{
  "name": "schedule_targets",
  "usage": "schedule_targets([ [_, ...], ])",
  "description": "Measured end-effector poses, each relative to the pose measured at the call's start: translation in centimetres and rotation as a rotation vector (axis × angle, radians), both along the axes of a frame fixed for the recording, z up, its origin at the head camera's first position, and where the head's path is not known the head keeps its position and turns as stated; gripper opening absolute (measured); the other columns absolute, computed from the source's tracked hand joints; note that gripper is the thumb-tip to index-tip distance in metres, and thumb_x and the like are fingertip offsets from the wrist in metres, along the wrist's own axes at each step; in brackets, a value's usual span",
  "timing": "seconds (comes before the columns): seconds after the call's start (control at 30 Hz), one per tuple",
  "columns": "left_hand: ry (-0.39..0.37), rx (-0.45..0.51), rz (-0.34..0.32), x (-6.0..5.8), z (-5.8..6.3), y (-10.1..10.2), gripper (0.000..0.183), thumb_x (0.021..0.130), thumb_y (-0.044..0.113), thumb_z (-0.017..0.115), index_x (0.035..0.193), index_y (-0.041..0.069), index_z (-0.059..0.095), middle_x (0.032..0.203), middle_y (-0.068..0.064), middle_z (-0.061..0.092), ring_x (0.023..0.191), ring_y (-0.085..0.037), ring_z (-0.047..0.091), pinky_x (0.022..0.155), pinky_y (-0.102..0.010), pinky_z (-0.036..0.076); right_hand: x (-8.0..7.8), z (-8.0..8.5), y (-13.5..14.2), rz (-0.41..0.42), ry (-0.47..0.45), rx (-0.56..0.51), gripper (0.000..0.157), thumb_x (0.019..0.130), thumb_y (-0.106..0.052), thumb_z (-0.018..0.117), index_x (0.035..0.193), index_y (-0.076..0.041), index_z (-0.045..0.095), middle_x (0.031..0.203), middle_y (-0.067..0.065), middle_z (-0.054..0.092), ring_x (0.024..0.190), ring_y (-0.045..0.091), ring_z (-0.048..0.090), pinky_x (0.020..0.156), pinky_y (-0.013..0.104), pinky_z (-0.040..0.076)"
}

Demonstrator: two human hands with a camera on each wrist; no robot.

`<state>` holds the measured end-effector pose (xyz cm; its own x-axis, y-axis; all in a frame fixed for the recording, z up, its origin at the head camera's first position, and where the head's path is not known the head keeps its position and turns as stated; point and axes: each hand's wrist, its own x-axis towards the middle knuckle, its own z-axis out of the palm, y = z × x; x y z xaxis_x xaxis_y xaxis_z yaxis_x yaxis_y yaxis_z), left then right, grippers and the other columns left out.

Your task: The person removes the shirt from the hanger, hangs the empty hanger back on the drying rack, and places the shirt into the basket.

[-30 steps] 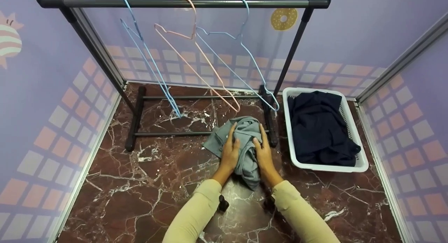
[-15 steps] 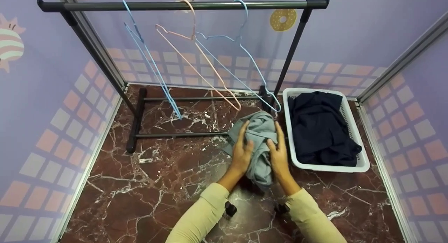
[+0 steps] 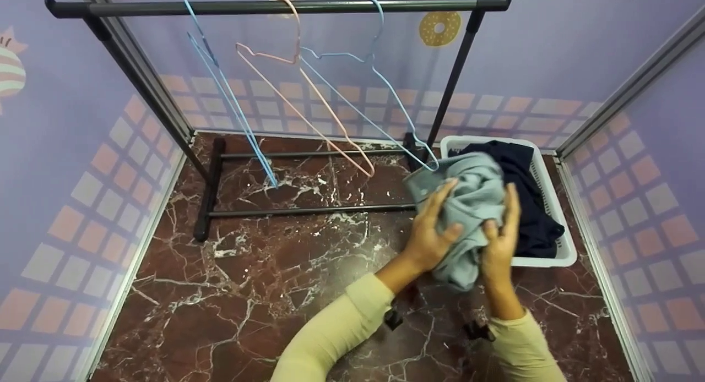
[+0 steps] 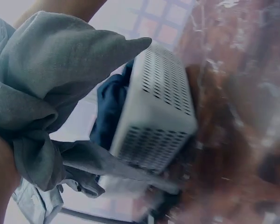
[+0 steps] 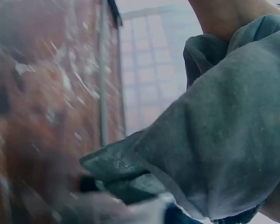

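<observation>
A bunched grey-green garment (image 3: pixel 473 189) is held between both hands, lifted in front of the white basket (image 3: pixel 569 259) and overlapping its left side in the head view. My left hand (image 3: pixel 432 233) grips the bundle from the left, and my right hand (image 3: pixel 500 247) holds its right side. Folds of the garment (image 4: pixel 46 60) hang loose in the left wrist view, close by the perforated basket (image 4: pixel 165 88). In the right wrist view the cloth (image 5: pixel 228 126) covers most of the fingers. Dark navy clothing (image 3: pixel 537 217) lies inside the basket.
A black clothes rack (image 3: pixel 330 7) stands ahead, carrying a blue hanger (image 3: pixel 231 104), a pink hanger (image 3: pixel 325 101) and another blue hanger (image 3: pixel 396 90). Its lower bar (image 3: pixel 308 211) runs close over the marble-patterned floor (image 3: pixel 220 299). Purple walls enclose the space.
Both hands have carried the grey-green garment rightward from near the rack's base to the basket's left side. It now partly covers the basket and the navy clothing in the head view.
</observation>
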<state>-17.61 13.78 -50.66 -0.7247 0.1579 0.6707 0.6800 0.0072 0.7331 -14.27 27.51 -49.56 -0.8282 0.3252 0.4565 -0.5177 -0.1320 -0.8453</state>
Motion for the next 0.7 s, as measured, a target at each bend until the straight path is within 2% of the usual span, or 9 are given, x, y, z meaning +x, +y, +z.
schedule_targets([
  [0.13,0.082,-0.028,-0.048,-1.5,2.0,2.2,0.086,0.099,0.075,0.035,0.156,0.009,0.036,0.155,-0.020,0.048,0.146,-0.024,0.047,0.120,-0.034,0.040,-0.8,1.8,2.3,-0.038,0.085,-0.025,0.093,0.092,-0.039,0.077,0.164,-0.009,0.026,0.165,0.018,0.032,0.130,0.030,0.054,0.097,0.029,0.059],
  [0.23,0.110,-0.067,-0.066,-2.7,3.3,3.9,0.089,0.098,0.078,0.029,0.156,0.011,0.034,0.155,-0.018,0.047,0.145,-0.019,0.046,0.120,-0.029,0.038,-1.7,2.8,4.3,-0.092,0.120,0.014,0.101,0.087,-0.046,0.081,0.163,-0.007,0.027,0.162,0.017,0.037,0.133,0.032,0.052,0.101,0.029,0.056],
  [0.3,0.125,-0.081,-0.075,-3.6,3.9,5.1,0.092,0.097,0.080,0.025,0.157,0.010,0.033,0.157,-0.018,0.045,0.146,-0.018,0.045,0.121,-0.027,0.036,-2.5,3.5,5.7,-0.131,0.137,0.054,0.107,0.083,-0.051,0.083,0.163,-0.005,0.027,0.161,0.017,0.039,0.134,0.032,0.050,0.103,0.028,0.054],
  [0.37,0.137,-0.083,-0.081,-4.5,4.5,6.4,0.095,0.097,0.081,0.020,0.157,0.008,0.032,0.158,-0.018,0.044,0.148,-0.016,0.043,0.121,-0.025,0.035,-3.2,4.2,7.0,-0.142,0.146,0.074,0.112,0.079,-0.054,0.084,0.163,-0.006,0.027,0.159,0.017,0.041,0.134,0.033,0.050,0.102,0.029,0.053],
  [0.43,0.146,-0.085,-0.084,-5.4,4.8,7.6,0.097,0.097,0.081,0.017,0.158,0.007,0.030,0.160,-0.018,0.042,0.149,-0.015,0.040,0.123,-0.024,0.032,-4.0,4.8,8.3,-0.146,0.159,0.098,0.114,0.079,-0.053,0.085,0.163,-0.004,0.026,0.161,0.017,0.039,0.137,0.033,0.048,0.107,0.030,0.050],
  [0.57,0.131,-0.117,-0.081,-6.9,4.4,9.5,0.096,0.098,0.078,0.010,0.161,0.007,0.023,0.166,-0.015,0.034,0.153,-0.011,0.031,0.125,-0.023,0.026,-5.4,5.9,10.3,-0.138,0.172,0.209,0.108,0.084,-0.053,0.082,0.161,-0.001,0.026,0.165,0.017,0.035,0.147,0.030,0.039,0.123,0.033,0.034],
  [0.7,0.053,-0.196,-0.082,-8.1,2.4,10.5,0.089,0.100,0.072,0.006,0.164,0.010,0.016,0.171,-0.009,0.025,0.156,-0.009,0.023,0.125,-0.021,0.024,-6.1,6.2,11.4,-0.141,0.129,0.376,0.088,0.097,-0.043,0.069,0.161,0.001,0.027,0.165,0.020,0.034,0.154,0.025,0.031,0.130,0.034,0.019],
])
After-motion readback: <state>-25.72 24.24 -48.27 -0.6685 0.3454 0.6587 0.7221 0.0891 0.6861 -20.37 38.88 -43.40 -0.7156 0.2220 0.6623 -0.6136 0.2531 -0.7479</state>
